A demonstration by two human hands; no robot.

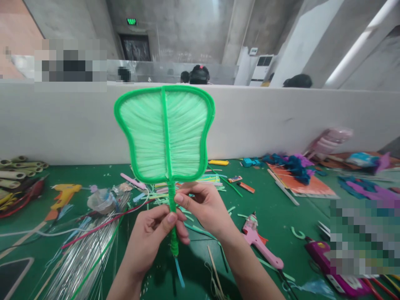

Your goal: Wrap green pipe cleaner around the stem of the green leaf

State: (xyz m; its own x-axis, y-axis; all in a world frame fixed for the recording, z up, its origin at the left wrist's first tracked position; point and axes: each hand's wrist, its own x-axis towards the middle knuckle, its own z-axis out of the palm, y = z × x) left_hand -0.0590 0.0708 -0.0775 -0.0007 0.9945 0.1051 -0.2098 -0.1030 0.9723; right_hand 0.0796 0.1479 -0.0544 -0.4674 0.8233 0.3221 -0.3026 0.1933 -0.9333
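Green pipe-cleaner leaf fan with pale fibre filling | upright at 12 o'clock over green counter | my left hand and right hand both pinch its stem | risk: twisting could loosen the wrap

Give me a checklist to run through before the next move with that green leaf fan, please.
1. Grip: left hand and right hand both pinch the stem, left lower: ok.
2. Green leaf fan held upright above the table: ok.
3. Fan unbroken all round its edge: ok.
4. Stem end tidy: not ok, a blue strip hangs loose below it.
5. Pink glue gun close by, beside the right forearm: ok; whether it is hot: cannot tell.
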